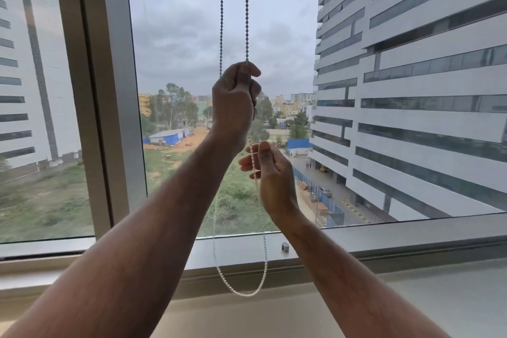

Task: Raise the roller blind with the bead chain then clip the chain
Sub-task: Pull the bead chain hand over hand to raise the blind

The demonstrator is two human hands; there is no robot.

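Observation:
A white bead chain [247, 8] hangs in two strands down the middle of the window pane. Its loop [244, 292] dangles in front of the sill. My left hand [234, 103] is raised and closed in a fist around the right strand. Lower down, my right hand [270, 170] pinches the same strand between thumb and fingers. The left strand [221, 22] hangs free beside my left hand. The roller blind itself is out of view above the frame. No chain clip can be made out.
A grey window mullion [104, 90] stands to the left of the chain. A small metal fitting [285, 246] sits on the lower window frame. The pale sill [274, 318] runs below. Buildings and open ground lie outside the glass.

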